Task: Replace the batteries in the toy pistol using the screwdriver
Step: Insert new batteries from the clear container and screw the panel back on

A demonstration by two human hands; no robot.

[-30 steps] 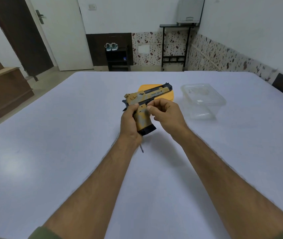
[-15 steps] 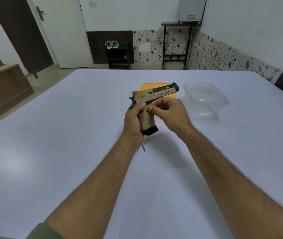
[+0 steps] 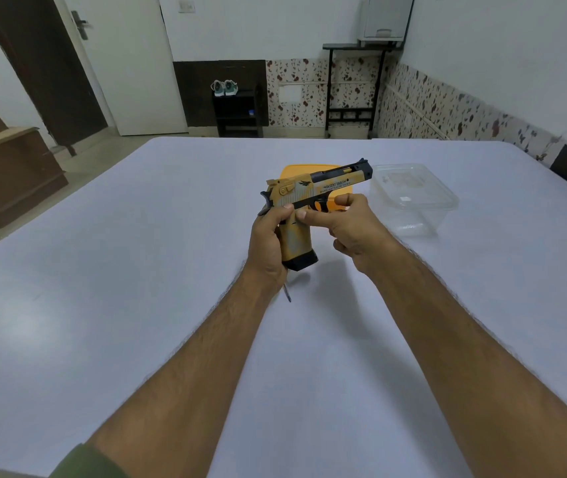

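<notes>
A tan and black toy pistol point(image 3: 316, 189) is held upright above the white table point(image 3: 102, 305), barrel pointing right. My left hand point(image 3: 268, 243) grips its handle, thumb across the top of the grip. My right hand point(image 3: 354, 229) touches the pistol just under the trigger guard, thumb tip on the grip and index finger curled by the guard. The thin dark tip of a screwdriver point(image 3: 287, 294) pokes out below my left wrist; the rest of it is hidden.
An orange lid point(image 3: 296, 172) lies flat behind the pistol. A clear plastic container point(image 3: 413, 201) stands to the right of it. Beyond the table's far edge are a door, a shoe rack and a black stand.
The pistol has been lifted and shifted slightly right. My right hand has loosened from the grip, its fingers now spread by the trigger guard.
</notes>
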